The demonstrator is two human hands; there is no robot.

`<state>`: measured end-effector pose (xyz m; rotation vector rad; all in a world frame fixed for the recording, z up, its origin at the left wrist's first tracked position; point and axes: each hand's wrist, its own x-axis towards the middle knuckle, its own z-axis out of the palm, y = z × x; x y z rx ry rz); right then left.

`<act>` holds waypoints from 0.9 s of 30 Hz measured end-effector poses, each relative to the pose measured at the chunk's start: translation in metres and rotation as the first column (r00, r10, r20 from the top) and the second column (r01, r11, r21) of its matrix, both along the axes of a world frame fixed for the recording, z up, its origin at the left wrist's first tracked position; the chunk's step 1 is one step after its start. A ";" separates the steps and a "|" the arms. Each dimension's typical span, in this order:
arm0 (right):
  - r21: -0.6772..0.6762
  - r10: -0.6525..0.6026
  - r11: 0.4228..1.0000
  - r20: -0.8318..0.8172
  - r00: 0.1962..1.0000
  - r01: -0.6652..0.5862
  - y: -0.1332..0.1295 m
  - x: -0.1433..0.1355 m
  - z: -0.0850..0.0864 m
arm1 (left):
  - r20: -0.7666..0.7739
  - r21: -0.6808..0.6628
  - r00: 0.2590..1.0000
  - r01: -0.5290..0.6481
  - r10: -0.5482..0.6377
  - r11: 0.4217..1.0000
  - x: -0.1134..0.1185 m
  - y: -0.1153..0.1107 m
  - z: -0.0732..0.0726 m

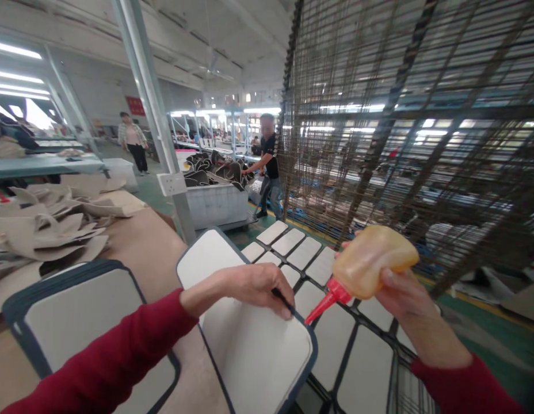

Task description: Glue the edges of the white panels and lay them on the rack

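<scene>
My left hand pinches the dark edging of a pale panel with rounded corners, which bends under the grip. In my right hand is a squeeze bottle of yellowish liquid, tipped downward. Its red nozzle points at the panel's dark border, close to my left fingers; whether the tip touches cannot be made out. Below and behind the panel, several similar pale pads lie in rows on a wire rack. On the left, a stack of dark-edged panels rests on the table.
A brown table carries loose beige pieces at the far left. Wire mesh racks rise on the right. Past a metal post, a person stands beside a white cart of dark-edged pieces. Another person is farther left.
</scene>
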<state>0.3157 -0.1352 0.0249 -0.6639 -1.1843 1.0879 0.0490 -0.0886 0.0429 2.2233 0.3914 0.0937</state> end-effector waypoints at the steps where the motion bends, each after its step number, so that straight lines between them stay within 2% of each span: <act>1: 0.010 -0.004 1.000 0.009 1.000 0.003 0.000 -0.001 0.002 | -0.014 0.002 1.000 0.015 -0.015 1.000 0.001 -0.001 0.003; 6: -0.010 -0.028 1.000 -0.014 1.000 0.028 -0.001 -0.010 0.006 | -0.041 -0.012 0.995 0.093 -0.093 0.996 0.004 -0.006 0.012; 13: -0.102 0.010 0.995 -0.043 0.999 -0.015 -0.006 -0.024 0.008 | -0.059 -0.128 0.983 0.167 -0.175 0.978 0.004 -0.014 0.020; 20: -0.115 0.077 0.990 -0.030 0.997 -0.080 -0.004 -0.028 0.001 | -0.107 -0.256 0.972 0.177 -0.209 0.951 0.007 -0.024 0.026; 27: -0.113 0.164 0.981 0.027 0.986 -0.160 -0.004 -0.025 -0.010 | -0.134 -0.222 0.971 0.165 -0.197 0.961 0.010 -0.033 0.025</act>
